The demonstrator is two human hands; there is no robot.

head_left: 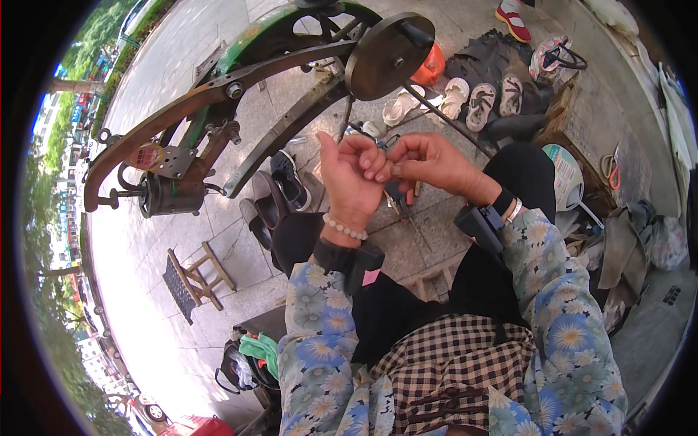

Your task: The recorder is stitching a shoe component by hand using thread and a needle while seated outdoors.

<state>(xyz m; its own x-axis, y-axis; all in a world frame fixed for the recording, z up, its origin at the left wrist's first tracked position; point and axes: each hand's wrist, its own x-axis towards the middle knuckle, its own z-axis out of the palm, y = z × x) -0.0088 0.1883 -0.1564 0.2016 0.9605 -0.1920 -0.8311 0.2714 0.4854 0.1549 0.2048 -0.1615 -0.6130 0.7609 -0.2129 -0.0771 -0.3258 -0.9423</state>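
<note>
Left hand [352, 182]: fingers curled, thumb out. Right hand [436, 166]: fingers pinched at left's fingertips, can't tell on what. Both nearside of machine [234, 90]; sandals [481, 107] right of it.

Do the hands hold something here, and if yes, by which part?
It cannot be told: the left hand and right hand meet, but no object shows clearly between them.
</note>
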